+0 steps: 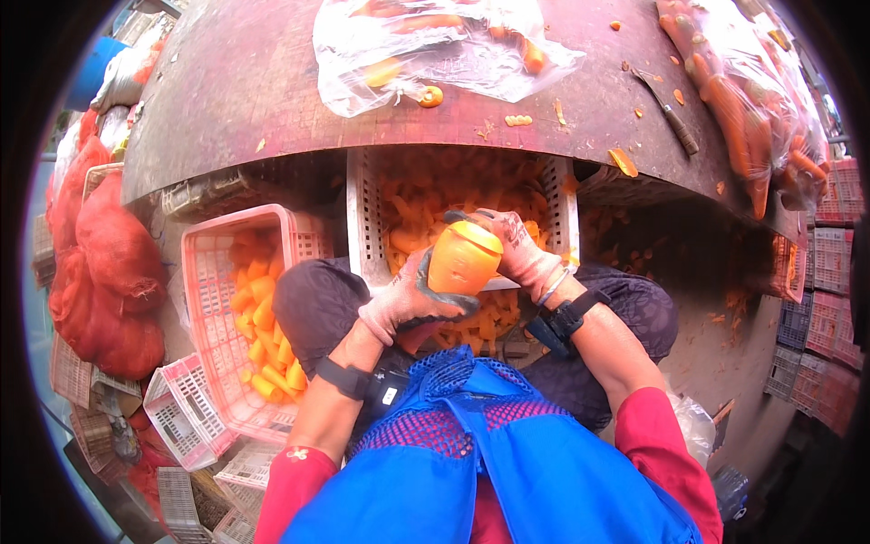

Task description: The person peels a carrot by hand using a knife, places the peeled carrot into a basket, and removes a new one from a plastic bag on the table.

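My left hand (pixel 408 295), in a pale pink glove with dark grip patches, is wrapped round a thick orange carrot (pixel 464 261). Its skin looks smooth and peeled, with a curved line across the top end. My right hand (pixel 518 245), gloved alike, is closed against the carrot's upper right side; whatever its fingers hold is hidden. Below both hands, between my knees, a white crate (pixel 364 218) contains orange peelings (pixel 408 195). To the left, a pink crate (pixel 195 299) holds peeled carrot pieces (pixel 267 331).
The dark red table (pixel 236 100) bears a clear bag of carrots (pixel 435 54), a knife (pixel 671 113) and another carrot bag (pixel 739 113). Red mesh sacks (pixel 113 263) lie at left. Stacked crates (pixel 829 299) stand at right; a white crate (pixel 186 412) sits near the pink one.
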